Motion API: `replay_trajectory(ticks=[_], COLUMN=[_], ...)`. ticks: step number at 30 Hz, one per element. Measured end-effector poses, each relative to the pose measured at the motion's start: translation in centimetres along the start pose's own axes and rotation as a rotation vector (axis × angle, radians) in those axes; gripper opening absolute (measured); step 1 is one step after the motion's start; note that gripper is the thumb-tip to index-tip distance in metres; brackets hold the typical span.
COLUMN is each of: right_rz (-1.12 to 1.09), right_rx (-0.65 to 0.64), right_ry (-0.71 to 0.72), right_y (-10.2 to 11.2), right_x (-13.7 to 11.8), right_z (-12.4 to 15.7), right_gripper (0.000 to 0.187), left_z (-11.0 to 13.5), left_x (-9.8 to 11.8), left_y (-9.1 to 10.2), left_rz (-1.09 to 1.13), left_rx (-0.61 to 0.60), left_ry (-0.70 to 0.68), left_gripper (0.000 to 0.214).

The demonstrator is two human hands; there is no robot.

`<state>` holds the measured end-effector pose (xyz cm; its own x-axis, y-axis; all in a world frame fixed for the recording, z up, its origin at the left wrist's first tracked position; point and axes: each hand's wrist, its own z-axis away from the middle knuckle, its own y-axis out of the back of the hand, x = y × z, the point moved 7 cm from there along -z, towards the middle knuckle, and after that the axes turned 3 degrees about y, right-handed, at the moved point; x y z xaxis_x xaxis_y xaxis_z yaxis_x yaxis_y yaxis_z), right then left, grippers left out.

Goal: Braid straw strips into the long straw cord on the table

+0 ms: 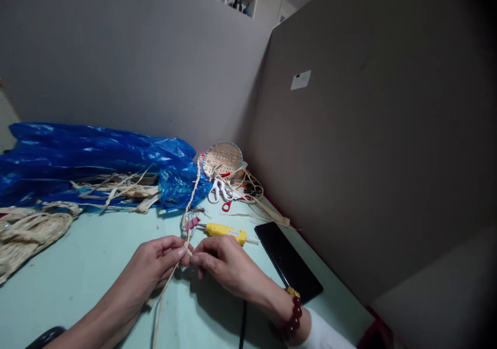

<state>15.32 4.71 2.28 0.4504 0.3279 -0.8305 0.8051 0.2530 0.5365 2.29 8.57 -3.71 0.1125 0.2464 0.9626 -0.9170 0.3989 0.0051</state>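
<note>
My left hand (155, 261) and my right hand (223, 261) meet at the middle of the table, both pinching the near end of a braided straw cord (193, 193). The braid runs away from my fingers toward the back, past a small pink clip (191, 223). Loose straw strands (163, 297) hang from my left fingers toward the front edge. A red bead bracelet (294, 311) circles my right wrist.
A yellow glue gun (225, 231) and a black phone (289, 261) lie just beyond my right hand. A round woven piece (223, 158), white scissors (215, 189) and red-handled scissors sit at the back. A blue plastic bag (97, 157) with straw and a straw bundle (27, 232) lie left. Grey partitions enclose the light green table (85, 266).
</note>
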Motion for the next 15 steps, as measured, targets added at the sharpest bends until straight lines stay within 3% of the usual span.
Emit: replay_trajectory(ticks=[4,9,15], right_rz=[0.116,0.216,0.332], right_rx=[0.072,0.142,0.059], right_ry=[-0.05,-0.069,-0.078], right_y=[0.7,0.8,0.2], right_x=[0.0,-0.2,0.8], right_z=[-0.2,-0.1,0.0], right_gripper=[0.023,0.019,0.017], left_z=[0.0,0.7,0.5], left_x=[0.0,1.5,0.7], left_y=[-0.5,-1.0,-1.6], left_rz=[-0.057,-0.252,-0.386], left_rx=[-0.044,0.077,0.143], left_ry=[0.029,-0.079,-0.116], left_gripper=[0.04,0.03,0.022])
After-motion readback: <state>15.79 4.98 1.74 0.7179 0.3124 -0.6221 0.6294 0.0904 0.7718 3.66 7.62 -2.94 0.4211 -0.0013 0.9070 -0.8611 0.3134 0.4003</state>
